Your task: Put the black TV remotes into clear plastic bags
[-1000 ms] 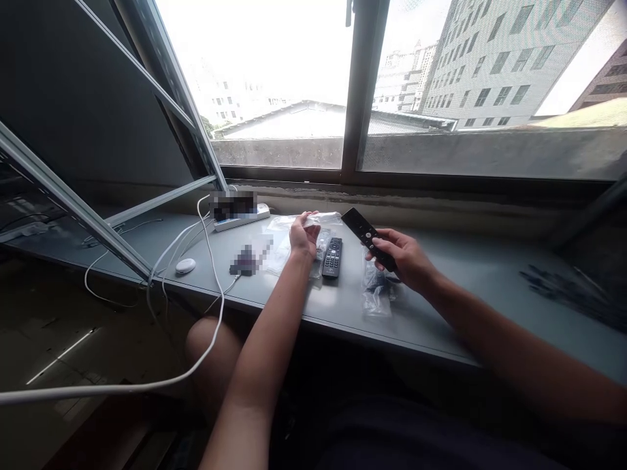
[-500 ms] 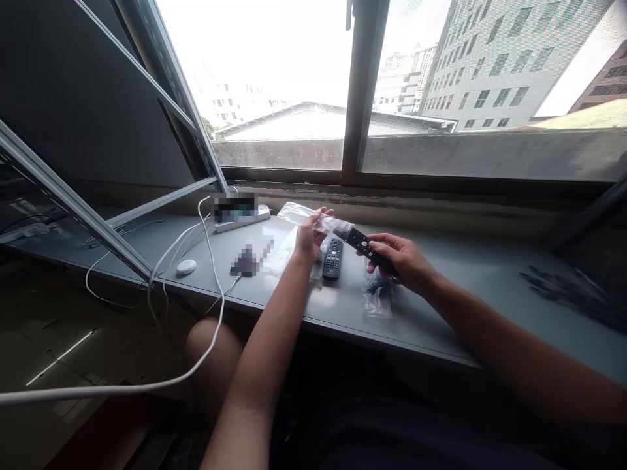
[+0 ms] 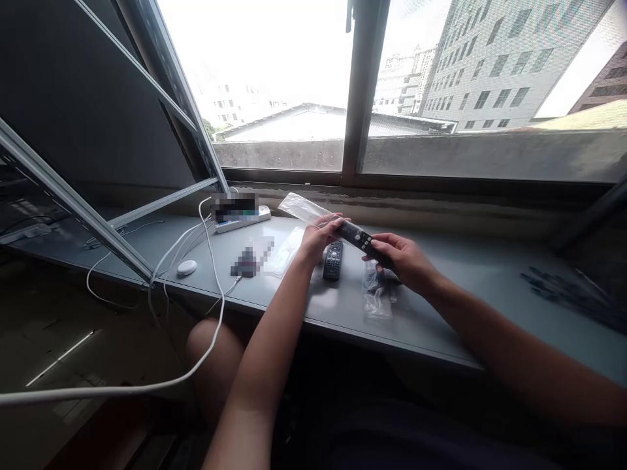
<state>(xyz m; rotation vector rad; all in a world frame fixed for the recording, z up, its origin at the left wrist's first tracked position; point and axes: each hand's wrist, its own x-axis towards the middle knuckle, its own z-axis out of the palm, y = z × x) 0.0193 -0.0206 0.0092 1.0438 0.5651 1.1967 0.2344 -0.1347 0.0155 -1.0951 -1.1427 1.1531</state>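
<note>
A black remote control [image 3: 360,239] is held up above the desk, tilted, its far end inside a clear plastic bag [image 3: 304,207]. My left hand [image 3: 318,236] is closed on the bag around the remote's far end. My right hand [image 3: 399,254] grips the near end of the same remote, thumb on top by the buttons. Below my hands a second black remote [image 3: 332,261] lies on the desk. To its right is another clear bag [image 3: 377,299] with a dark thing inside, partly covered by my right hand.
On the grey desk [image 3: 441,326] more clear plastic [image 3: 287,254] lies left of my hands. A pixelated item on a cable, a round white device [image 3: 187,267] and a power strip [image 3: 245,219] stand farther left. A white cable [image 3: 221,313] loops over the desk edge. Dark items [image 3: 573,297] lie far right.
My left hand has moved right along the bag towards the remote. The bag now covers more of the remote; my right hand has barely moved.
</note>
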